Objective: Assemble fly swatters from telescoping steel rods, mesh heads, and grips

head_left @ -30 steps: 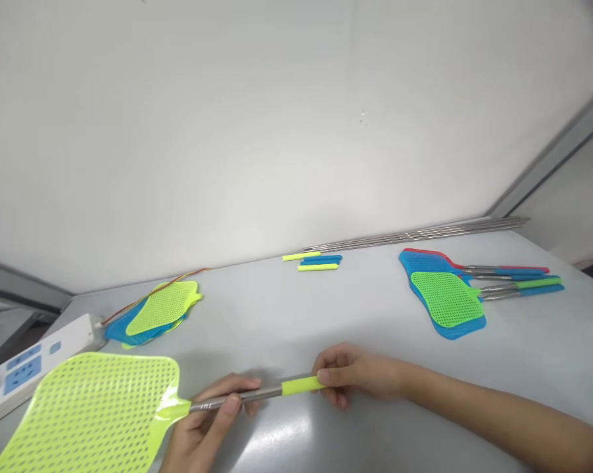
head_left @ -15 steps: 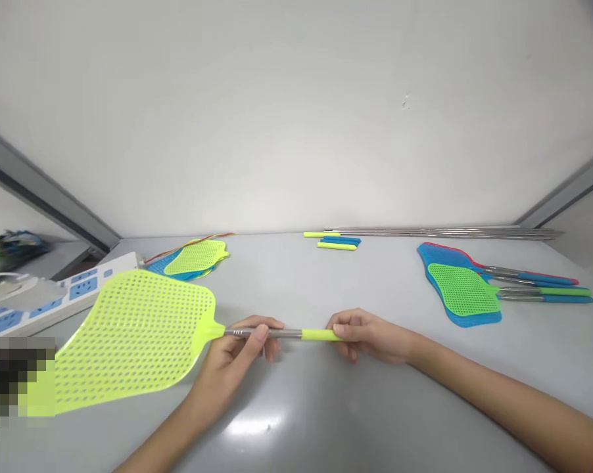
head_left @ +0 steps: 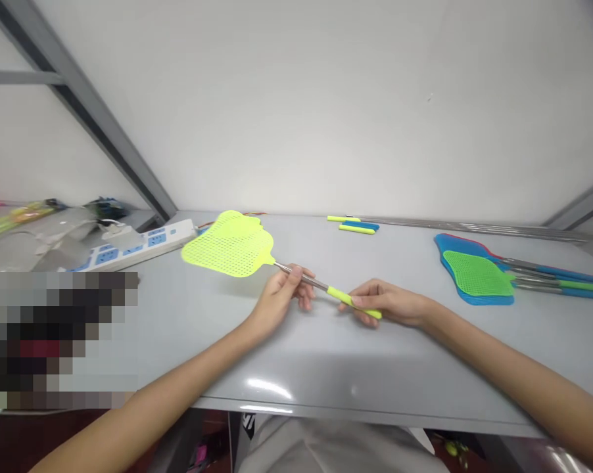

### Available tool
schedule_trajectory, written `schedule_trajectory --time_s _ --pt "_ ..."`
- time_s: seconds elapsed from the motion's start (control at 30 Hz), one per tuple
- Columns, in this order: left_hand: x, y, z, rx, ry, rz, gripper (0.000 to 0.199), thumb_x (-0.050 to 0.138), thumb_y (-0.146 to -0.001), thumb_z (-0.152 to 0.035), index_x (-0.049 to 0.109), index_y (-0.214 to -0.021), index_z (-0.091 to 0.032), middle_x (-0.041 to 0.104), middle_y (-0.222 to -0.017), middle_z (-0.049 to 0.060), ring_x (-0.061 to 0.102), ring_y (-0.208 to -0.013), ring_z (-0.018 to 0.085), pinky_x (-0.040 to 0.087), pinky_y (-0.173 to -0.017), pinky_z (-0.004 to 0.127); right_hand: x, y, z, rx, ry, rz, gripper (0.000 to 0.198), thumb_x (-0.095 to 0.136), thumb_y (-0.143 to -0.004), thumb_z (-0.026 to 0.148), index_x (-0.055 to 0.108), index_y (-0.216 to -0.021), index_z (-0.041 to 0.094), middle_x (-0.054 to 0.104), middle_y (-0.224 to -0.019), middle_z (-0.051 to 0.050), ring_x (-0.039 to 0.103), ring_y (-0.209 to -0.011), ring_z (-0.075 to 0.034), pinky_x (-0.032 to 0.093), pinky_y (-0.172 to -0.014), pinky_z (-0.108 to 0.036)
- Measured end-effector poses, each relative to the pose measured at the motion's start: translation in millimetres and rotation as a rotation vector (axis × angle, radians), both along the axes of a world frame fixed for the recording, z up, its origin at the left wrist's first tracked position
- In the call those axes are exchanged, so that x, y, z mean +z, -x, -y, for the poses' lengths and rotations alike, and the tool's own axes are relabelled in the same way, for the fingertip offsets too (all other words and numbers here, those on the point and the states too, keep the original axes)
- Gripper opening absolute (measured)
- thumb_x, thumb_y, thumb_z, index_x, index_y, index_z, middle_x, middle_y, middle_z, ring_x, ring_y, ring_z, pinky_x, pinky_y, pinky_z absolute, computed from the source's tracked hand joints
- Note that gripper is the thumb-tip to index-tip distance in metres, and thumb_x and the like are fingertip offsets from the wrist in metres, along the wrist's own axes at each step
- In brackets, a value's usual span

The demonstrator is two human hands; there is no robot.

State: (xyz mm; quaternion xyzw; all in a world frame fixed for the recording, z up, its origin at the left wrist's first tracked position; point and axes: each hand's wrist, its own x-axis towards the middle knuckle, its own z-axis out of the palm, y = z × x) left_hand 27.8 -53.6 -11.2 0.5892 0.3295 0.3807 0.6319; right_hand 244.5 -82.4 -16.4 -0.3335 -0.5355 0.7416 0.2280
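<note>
A yellow fly swatter [head_left: 230, 244] with a perforated head, a metal rod and a yellow grip is held above the grey table, tilted with its head up and to the left. My left hand [head_left: 285, 289] is closed around the metal rod near the middle. Thumb and fingers of my right hand [head_left: 382, 302] pinch the yellow grip [head_left: 340, 295], whose end pokes out below the fingers. Several loose yellow and blue grips [head_left: 358, 228] lie at the back of the table, beside a bundle of thin metal rods [head_left: 454, 226].
At right lies a pile of swatters with blue heads and a green swatter [head_left: 476, 274] on top. A white power strip [head_left: 148, 244] with plugs stands at the left. Grey frame posts [head_left: 94, 118] flank the white back wall. The table's front edge [head_left: 355, 420] shows below.
The swatter's head has gone up and away, so it now slants down toward my right hand. Both hands keep hold. My view has shifted left and shows the table's front edge.
</note>
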Motion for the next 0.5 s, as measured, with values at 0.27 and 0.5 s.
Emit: schedule_trajectory --time_s 0.27,0.5 --pt "3.0 -5 2 0.098 0.028 0.128 0.023 0.044 -0.077 -0.036 0.054 -0.076 -0.015 0.05 -0.065 0.0 0.049 -0.058 0.009 0.039 -0.055 0.022 0 25 8 -0.035 0.173 -0.116 0.025 0.047 -0.077 0.03 0.054 -0.09 0.01 0.039 -0.063 0.001 0.033 -0.045 -0.002 0.025 -0.041 -0.017" --pt "34.0 -19 -20 0.18 0.457 0.535 0.025 0.038 -0.08 -0.03 0.051 -0.069 -0.012 0.05 -0.065 0.003 0.052 -0.063 0.013 0.042 -0.065 0.029 -2 36 6 -0.174 0.193 -0.125 0.025 0.044 -0.078 0.037 0.05 -0.08 0.013 0.025 -0.056 0.005 0.018 -0.041 -0.001 0.013 -0.037 -0.016"
